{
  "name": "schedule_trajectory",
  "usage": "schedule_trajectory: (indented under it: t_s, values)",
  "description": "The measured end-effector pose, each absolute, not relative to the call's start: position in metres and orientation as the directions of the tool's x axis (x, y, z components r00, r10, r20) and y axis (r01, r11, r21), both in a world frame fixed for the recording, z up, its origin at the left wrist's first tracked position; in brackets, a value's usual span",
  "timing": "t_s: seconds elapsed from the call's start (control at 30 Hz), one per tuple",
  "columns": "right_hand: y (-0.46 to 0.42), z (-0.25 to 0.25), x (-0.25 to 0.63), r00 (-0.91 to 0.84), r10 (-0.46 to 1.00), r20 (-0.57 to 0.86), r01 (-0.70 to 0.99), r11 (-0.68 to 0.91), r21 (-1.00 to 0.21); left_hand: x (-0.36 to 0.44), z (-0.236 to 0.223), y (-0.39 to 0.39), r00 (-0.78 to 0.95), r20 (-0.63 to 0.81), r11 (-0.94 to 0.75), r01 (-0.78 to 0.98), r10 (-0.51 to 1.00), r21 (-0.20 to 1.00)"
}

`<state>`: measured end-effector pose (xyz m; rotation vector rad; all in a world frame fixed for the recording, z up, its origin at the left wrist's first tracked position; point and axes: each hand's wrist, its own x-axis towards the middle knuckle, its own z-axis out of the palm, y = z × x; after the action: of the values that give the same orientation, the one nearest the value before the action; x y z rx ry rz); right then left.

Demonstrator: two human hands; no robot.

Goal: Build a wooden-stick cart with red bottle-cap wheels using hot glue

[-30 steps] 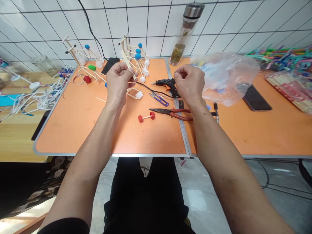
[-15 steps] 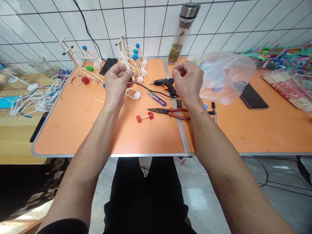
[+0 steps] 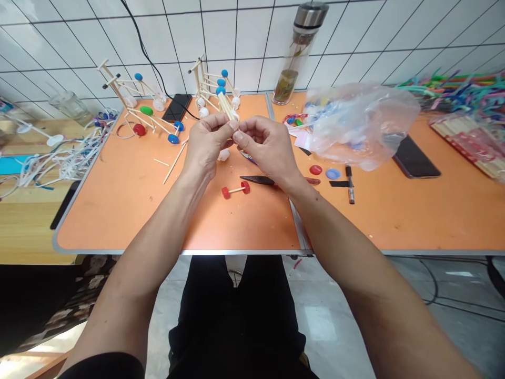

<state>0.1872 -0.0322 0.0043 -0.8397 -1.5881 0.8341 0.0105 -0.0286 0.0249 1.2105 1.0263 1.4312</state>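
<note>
My left hand is closed on a small bundle of thin wooden sticks that stands up out of its fingers. Fingertip to fingertip with it, my right hand pinches at the base of the same sticks. Both hands hover above the orange table. Just below them lie a stick axle with two red wheels and pliers, partly hidden by my right wrist. Whether my right fingers grip a stick or something smaller I cannot make out.
Stick models with blue, green, red and white caps stand at the back left and centre. A clear plastic bag, a glass bottle, two phones, loose caps, a pen and coloured pipe cleaners lie right.
My right hand has moved left from the bag to meet my left hand at the sticks. The sticks now point upward. The glue gun and scissors are hidden behind my hands.
</note>
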Motion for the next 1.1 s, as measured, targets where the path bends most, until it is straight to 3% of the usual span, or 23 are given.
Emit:
schedule_trajectory:
  t_s: [0.27, 1.1]
  values:
    - [-0.042, 0.018, 0.19, -0.182, 0.949, 0.257, 0.053, 0.27, -0.961, 0.023, 0.017, -0.027, -0.051, 0.144, -0.15, -0.171, 0.988, 0.974]
    - [-0.037, 0.013, 0.193, -0.233, 0.952, 0.2, 0.067, 0.221, -0.973, 0.013, 0.018, -0.02, -0.256, 0.263, -0.3, -0.119, 0.93, 0.947]
